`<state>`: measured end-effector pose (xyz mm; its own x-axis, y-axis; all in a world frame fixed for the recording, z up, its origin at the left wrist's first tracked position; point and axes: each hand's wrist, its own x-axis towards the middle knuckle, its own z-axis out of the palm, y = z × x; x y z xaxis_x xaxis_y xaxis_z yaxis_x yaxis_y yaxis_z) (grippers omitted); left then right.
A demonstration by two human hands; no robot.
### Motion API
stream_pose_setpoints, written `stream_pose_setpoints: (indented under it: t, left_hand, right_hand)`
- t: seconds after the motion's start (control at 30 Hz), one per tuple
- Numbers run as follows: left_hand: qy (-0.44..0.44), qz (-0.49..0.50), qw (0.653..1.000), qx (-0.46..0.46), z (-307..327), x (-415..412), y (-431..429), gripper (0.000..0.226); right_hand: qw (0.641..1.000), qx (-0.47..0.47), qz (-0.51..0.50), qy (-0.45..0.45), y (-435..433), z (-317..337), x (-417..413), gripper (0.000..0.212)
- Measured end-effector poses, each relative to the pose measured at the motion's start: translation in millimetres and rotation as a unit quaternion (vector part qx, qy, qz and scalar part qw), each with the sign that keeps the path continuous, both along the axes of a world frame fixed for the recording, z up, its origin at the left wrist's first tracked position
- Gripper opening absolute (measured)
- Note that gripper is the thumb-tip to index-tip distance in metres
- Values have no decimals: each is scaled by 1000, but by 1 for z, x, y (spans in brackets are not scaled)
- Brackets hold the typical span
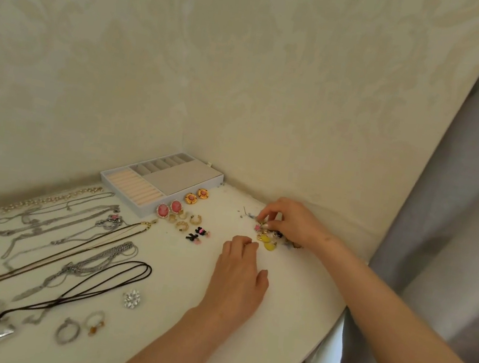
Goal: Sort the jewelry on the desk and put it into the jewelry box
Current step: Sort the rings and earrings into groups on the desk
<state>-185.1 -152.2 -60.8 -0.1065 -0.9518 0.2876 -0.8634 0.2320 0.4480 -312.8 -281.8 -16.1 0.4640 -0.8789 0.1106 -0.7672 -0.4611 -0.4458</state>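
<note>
Right hand (291, 222) is pinching a piece (262, 222) from the pile (268, 242) at the desk's (290, 311) far right corner. Left hand (238, 276) is resting nearby, fingers bent, grip unclear. Tangled neighbours risk getting dragged off the edge. Box (171, 178) is sitting along the far edge.

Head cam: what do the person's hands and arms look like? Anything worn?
Both bare: left hand and right hand without gloves, no rings visible on the fingers, no watch or bracelet at either wrist. Forearms uncovered to the frame edge, no sleeves in view.
</note>
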Motion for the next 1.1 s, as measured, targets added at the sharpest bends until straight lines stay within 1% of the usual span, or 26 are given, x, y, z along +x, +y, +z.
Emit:
stream_pose_setpoints:
  t: [0.17,0.4,0.47,0.53,0.6,0.67,0.7,0.8,0.83,0.87,0.93,1.03,1.1]
  left_hand:
    - [-12,11,1000,13,1,-1,1,52]
    - [-46,10,998,30,0,0,-1,57]
    - [-60,6,998,30,-1,1,-2,63]
    - [-64,7,997,32,-3,0,-4,59]
    - [-69,13,997,29,-3,0,-4,62]
    - [-77,19,996,28,-5,-1,-4,62]
    - [-83,24,996,27,-5,-1,-4,65]
    - [-80,31,996,12,-5,-1,-2,99]
    - [-77,34,996,14,-6,-1,-2,103]
    - [-73,36,997,14,-6,0,-3,105]
    - [-69,35,997,17,-6,0,-3,105]
    - [-54,26,998,10,-6,0,-3,104]
    - [-40,16,999,-5,-4,-1,-3,103]
  right_hand:
    - [999,-6,-2,33,-5,0,-3,9]
    - [997,38,-20,-62,-8,-5,-9,5]
    - [995,29,-31,-90,-10,-6,-10,4]
    - [992,-2,-57,-113,-13,-6,-10,11]
    - [989,-31,-74,-123,-15,-5,-8,17]
    - [992,-40,-64,-103,-18,-4,-3,21]
    - [994,-37,-54,-85,-18,-4,1,23]
    - [999,-26,-38,-30,-21,-6,9,17]
    - [998,-31,-41,-20,-22,-8,11,12]
    - [998,-35,-49,-21,-23,-8,11,8]
    - [996,-34,-67,-55,-24,-9,9,5]
    - [989,-32,-84,-115,-22,-5,5,9]
    - [987,-41,-93,-124,-23,-3,2,14]
